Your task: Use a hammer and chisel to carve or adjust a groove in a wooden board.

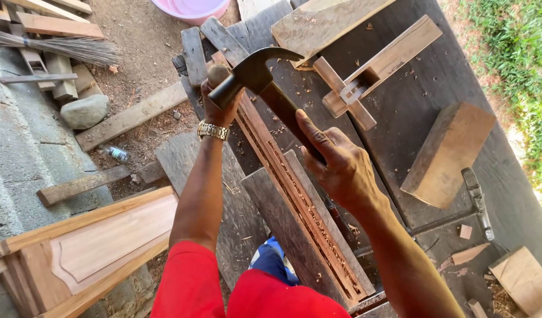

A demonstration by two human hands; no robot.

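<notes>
Head view, looking straight down over a workshop bench (412, 112): right hand (335, 165) wrapped tight round the brown handle of a claw hammer (256, 73), whose dark steel head is raised just above the chisel's top. Left hand (219, 100) clenched about a wooden-handled chisel (216, 73), gold wristband below it; only the rounded butt of the handle shows above the fist, blade hidden. Hammer handle runs on a diagonal from lower right up to upper left, its striking face beside the chisel butt, touching or a hair off, cannot tell which. Long grooved timber rail (294, 194) lies under both hands, its long axis running from the chisel down toward the body, groove full of chips. Left hand is the nearer to the rail's far end; right hand hovers over its middle
</notes>
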